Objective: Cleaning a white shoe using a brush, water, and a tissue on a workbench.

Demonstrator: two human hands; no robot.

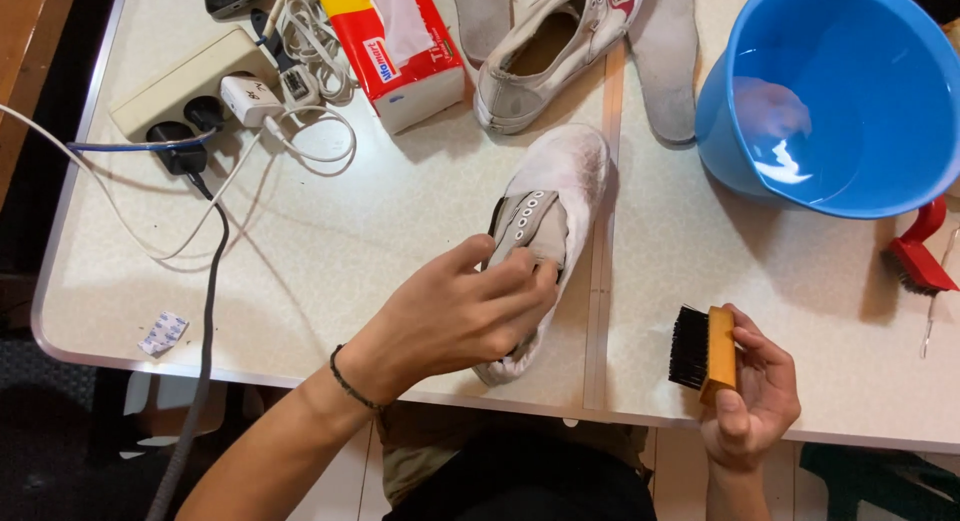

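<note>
White sneaker (550,231) near table edge, pinned by left hand (455,316); right hand (755,391) closed around wooden brush (705,353).
Could slide off table if pressed hard; blue water basin (835,91) close, spill risk from elbow bump.

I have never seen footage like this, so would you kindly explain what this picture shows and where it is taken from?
There is no machine here: a person works with two bare hands, and the one picture comes from a camera worn on their head, looking down. The left hand grips a pale laceless shoe lying on the white table. The right hand holds a wooden brush with black bristles beside it, off the shoe. Further back lie a second shoe, a grey insole, a blue basin of water, a tissue pack, a power strip with plugs and a red brush.
</note>
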